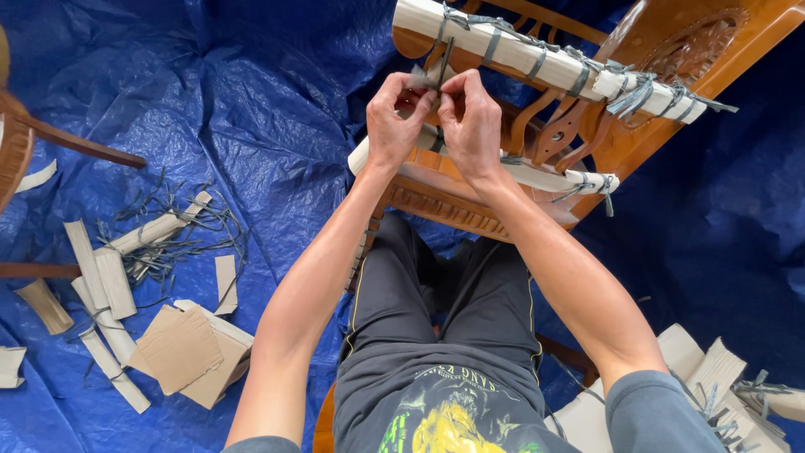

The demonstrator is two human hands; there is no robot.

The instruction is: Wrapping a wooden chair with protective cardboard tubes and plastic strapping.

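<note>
A carved wooden chair (637, 126) lies tipped in front of me on a blue tarp. Its rails are wrapped in white cardboard (537, 59) tied with grey plastic straps (495, 38). My left hand (394, 122) and my right hand (471, 122) meet at the chair's back slats, fingertips pinched together on a grey strap (442, 67) that hangs from the upper wrapped rail. A lower wrapped rail (545, 178) runs just beyond my right wrist.
On the blue tarp (251, 109) at left lie cardboard strips (105, 285), flat cardboard pieces (180, 348) and a heap of cut grey straps (168, 235). Another wooden chair part (75, 144) shows at far left. More cardboard and straps (721, 377) lie at lower right.
</note>
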